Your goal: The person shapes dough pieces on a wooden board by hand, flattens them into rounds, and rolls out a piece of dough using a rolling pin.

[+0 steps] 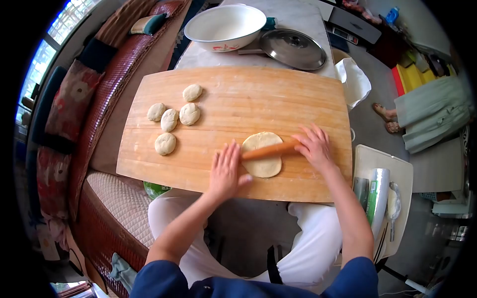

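Observation:
A wooden rolling pin (271, 150) lies across a flattened round of dough (263, 169) on the wooden board (238, 89). My left hand (226, 171) is at the pin's left end, palm down, fingers stretched forward and thumb out to the side. At the pin's right end rests my right hand (314, 146), its fingers spread. Both palms press on the pin rather than wrapping round it. Several lumps of dough sit on the left part of the board, among them one at the back (192, 92) and one nearest me (165, 144).
Behind the board stand a white basin (225, 27) and a pan with a metal lid (293, 48). A tray (405, 171) with a roll of wrap (378, 198) is at the right. Another person (432, 111) stands farther right. A sofa (112, 94) runs along the left.

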{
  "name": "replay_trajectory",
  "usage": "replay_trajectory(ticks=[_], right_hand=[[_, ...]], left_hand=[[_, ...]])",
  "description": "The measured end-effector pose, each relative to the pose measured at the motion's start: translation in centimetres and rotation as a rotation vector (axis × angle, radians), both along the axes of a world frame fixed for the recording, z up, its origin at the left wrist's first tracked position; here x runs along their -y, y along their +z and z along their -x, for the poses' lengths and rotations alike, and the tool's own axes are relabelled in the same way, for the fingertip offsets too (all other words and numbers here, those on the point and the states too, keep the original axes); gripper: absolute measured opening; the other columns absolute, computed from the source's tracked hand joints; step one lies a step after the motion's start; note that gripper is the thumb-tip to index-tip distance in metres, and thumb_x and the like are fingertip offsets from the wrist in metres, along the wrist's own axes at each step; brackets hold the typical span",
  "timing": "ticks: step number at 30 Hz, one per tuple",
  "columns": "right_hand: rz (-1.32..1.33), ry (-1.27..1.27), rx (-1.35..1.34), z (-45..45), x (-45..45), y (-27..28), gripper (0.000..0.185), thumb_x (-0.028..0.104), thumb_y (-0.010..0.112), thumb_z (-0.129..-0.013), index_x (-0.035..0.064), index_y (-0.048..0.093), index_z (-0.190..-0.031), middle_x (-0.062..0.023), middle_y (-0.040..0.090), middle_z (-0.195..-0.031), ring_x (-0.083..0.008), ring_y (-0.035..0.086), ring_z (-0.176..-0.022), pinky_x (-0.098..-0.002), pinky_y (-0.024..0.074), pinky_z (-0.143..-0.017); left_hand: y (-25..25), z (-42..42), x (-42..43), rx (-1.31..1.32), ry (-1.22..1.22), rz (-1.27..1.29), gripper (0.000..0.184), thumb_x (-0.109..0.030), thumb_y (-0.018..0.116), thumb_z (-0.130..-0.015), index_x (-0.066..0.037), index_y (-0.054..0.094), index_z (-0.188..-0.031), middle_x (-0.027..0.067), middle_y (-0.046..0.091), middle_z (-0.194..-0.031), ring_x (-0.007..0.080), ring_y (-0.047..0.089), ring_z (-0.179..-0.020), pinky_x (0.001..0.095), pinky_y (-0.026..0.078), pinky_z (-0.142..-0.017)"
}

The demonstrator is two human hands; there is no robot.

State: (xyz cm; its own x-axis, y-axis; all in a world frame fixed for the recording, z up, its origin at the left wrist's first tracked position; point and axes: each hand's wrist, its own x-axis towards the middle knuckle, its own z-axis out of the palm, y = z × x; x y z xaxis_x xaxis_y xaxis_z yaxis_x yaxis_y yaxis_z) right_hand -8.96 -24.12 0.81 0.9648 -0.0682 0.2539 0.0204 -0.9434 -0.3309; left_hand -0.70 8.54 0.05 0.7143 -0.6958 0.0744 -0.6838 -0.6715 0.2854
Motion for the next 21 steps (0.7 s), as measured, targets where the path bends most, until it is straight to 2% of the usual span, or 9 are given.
replay_trajectory(ticks=[4,7,10,12,14,16,17,18,21], right_hand=[[-0.033,-0.053,-0.012,-4.7,0.8,-1.1,0.031,0.037,0.067,-0.092,0.0239,0.072,-0.120,-0.0046,0.055,-0.144,-0.0338,0.040,-0.140,-0.0503,0.0287,-0.114],[-0.038,-0.038,-0.024,-2.7,1.1,-1.4,0.030,0.036,0.068,-0.091,0.0238,0.071,-0.118,-0.0037,0.054,-0.146,-0.0342,0.040,-0.140,-0.0507,0.0296,-0.115],[-0.032,-0.013,-0.060,2.0,0.5,-1.2,0.032,0.036,0.068,-0.090,0.0235,0.070,-0.119,-0.0038,0.054,-0.146,-0.0346,0.040,-0.141,-0.0513,0.0299,-0.114],[-0.001,0.016,-0.067,3.3,-0.3,-0.5,0.035,0.037,0.069,-0.089,0.0235,0.069,-0.122,-0.0041,0.054,-0.145,-0.0347,0.040,-0.140,-0.0514,0.0291,-0.115],[0.026,0.013,-0.027,0.8,-0.6,-0.5,0.037,0.037,0.068,-0.090,0.0245,0.068,-0.124,-0.0040,0.054,-0.145,-0.0343,0.039,-0.140,-0.0515,0.0278,-0.115],[0.050,-0.007,-0.031,-3.0,0.4,-1.3,0.039,0.038,0.067,-0.091,0.0267,0.066,-0.129,-0.0042,0.053,-0.146,-0.0338,0.038,-0.140,-0.0514,0.0253,-0.117],[0.043,-0.025,-0.028,-4.3,0.8,-1.9,0.039,0.038,0.067,-0.092,0.0266,0.066,-0.129,-0.0043,0.053,-0.146,-0.0339,0.038,-0.140,-0.0515,0.0256,-0.117],[0.039,-0.042,-0.021,-5.4,1.0,-2.2,0.039,0.038,0.066,-0.092,0.0265,0.066,-0.129,-0.0044,0.053,-0.146,-0.0339,0.038,-0.141,-0.0516,0.0258,-0.117],[0.013,-0.043,-0.041,-4.2,1.2,-2.6,0.040,0.039,0.068,-0.091,0.0253,0.066,-0.129,-0.0044,0.052,-0.148,-0.0334,0.037,-0.143,-0.0516,0.0268,-0.117]], left_hand=[[-0.3,-7.9,3.6,0.049,0.193,-0.023,0.095,-0.062,0.060,-0.089,-0.003,0.028,-0.156,0.0135,0.026,-0.165,0.0333,0.025,-0.151,0.0525,0.019,-0.122],[0.1,-6.2,3.5,0.013,0.121,-0.004,0.093,-0.061,0.060,-0.089,-0.003,0.030,-0.155,0.0133,0.026,-0.164,0.0333,0.026,-0.151,0.0531,0.020,-0.121],[1.2,0.7,0.0,-0.017,-0.049,-0.011,0.097,-0.062,0.065,-0.085,-0.004,0.031,-0.154,0.0151,0.028,-0.163,0.0347,0.026,-0.151,0.0542,0.022,-0.121],[1.4,1.8,-0.9,-0.021,-0.074,-0.019,0.098,-0.060,0.066,-0.084,-0.004,0.030,-0.155,0.0150,0.027,-0.164,0.0352,0.025,-0.151,0.0544,0.021,-0.121],[0.7,0.1,-0.5,-0.012,-0.030,-0.030,0.098,-0.059,0.065,-0.086,-0.005,0.025,-0.157,0.0143,0.024,-0.165,0.0356,0.023,-0.152,0.0544,0.021,-0.121],[-0.9,-5.4,1.6,0.024,0.101,-0.011,0.094,-0.058,0.064,-0.087,-0.005,0.028,-0.157,0.0147,0.025,-0.165,0.0354,0.023,-0.151,0.0534,0.020,-0.121],[0.5,-7.7,3.2,0.029,0.159,0.010,0.090,-0.056,0.063,-0.090,-0.004,0.030,-0.156,0.0151,0.026,-0.164,0.0351,0.025,-0.151,0.0521,0.020,-0.121],[-0.3,-10.0,4.2,0.109,0.175,0.049,0.086,-0.053,0.063,-0.091,-0.003,0.032,-0.154,0.0153,0.029,-0.163,0.0349,0.027,-0.149,0.0508,0.023,-0.121],[0.2,-10.1,4.9,0.022,0.098,0.058,0.086,-0.053,0.062,-0.091,-0.003,0.032,-0.154,0.0154,0.030,-0.162,0.0350,0.029,-0.149,0.0501,0.025,-0.120]])
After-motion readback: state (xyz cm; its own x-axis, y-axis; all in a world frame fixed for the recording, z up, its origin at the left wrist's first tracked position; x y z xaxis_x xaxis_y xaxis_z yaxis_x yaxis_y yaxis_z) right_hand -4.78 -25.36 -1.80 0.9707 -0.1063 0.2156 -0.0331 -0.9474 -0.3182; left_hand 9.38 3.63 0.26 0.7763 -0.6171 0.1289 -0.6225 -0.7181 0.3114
